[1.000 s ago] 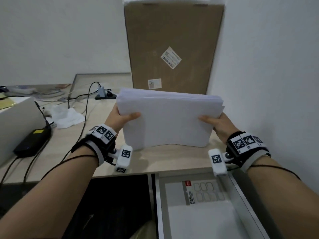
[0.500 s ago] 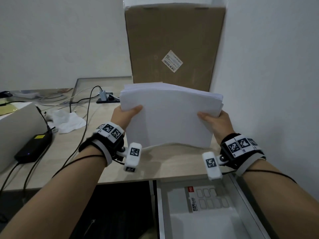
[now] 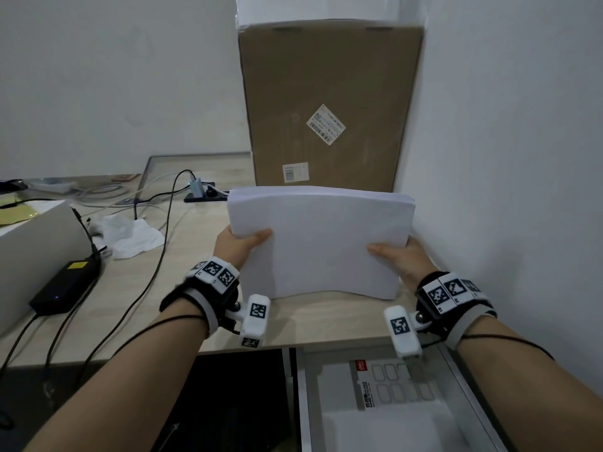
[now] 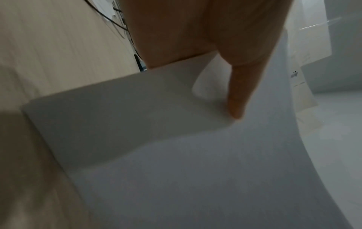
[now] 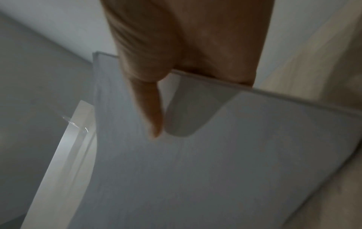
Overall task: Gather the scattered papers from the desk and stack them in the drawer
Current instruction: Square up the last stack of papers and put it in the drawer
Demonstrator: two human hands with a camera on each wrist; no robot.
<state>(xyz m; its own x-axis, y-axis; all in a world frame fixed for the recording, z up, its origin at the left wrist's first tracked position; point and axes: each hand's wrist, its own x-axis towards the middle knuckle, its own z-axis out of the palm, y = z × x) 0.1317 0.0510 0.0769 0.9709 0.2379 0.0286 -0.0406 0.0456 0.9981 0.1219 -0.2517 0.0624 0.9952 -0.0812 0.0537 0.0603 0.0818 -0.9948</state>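
Head view — my left hand (image 3: 239,247) and right hand (image 3: 399,257) grip the paper stack (image 3: 321,243), fingers curled behind it — lower edge touching the tabletop (image 3: 293,321) near its front edge.

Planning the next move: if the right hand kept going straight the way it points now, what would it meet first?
Probably the cardboard box behind the paper stack that the right hand grips; depth is unclear, and the wall lies close alongside.

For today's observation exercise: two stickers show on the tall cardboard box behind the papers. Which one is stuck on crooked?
The upper sticker on the cardboard box, the barcode label turned like a diamond. The lower sticker, near the box's bottom edge, sits square.
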